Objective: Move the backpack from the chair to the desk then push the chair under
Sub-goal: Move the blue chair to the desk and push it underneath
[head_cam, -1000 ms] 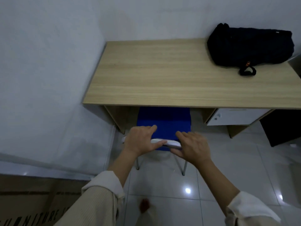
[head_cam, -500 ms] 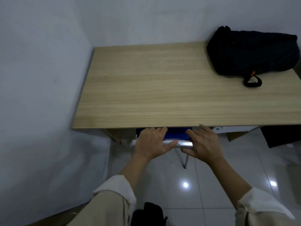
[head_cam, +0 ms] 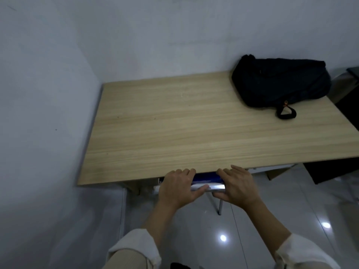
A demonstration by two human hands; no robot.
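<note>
A black backpack (head_cam: 279, 82) lies on the far right corner of the wooden desk (head_cam: 174, 129), its strap loop hanging toward me. The chair (head_cam: 204, 180), blue with a shiny metal back rail, is almost wholly hidden under the desk's front edge; only a blue strip, the rail and one leg show. My left hand (head_cam: 177, 188) and my right hand (head_cam: 238, 186) both grip the rail, fingertips at the desk edge.
White walls close in the desk on the left and behind. A white drawer unit (head_cam: 272, 168) sits under the desk at the right, with a dark object (head_cam: 334, 171) on the floor beside it. Glossy tiled floor (head_cam: 291, 220) lies below me.
Both hands have pushed the chair forward, so its blue seat has slid under the desk. My view has moved closer to the desk.
</note>
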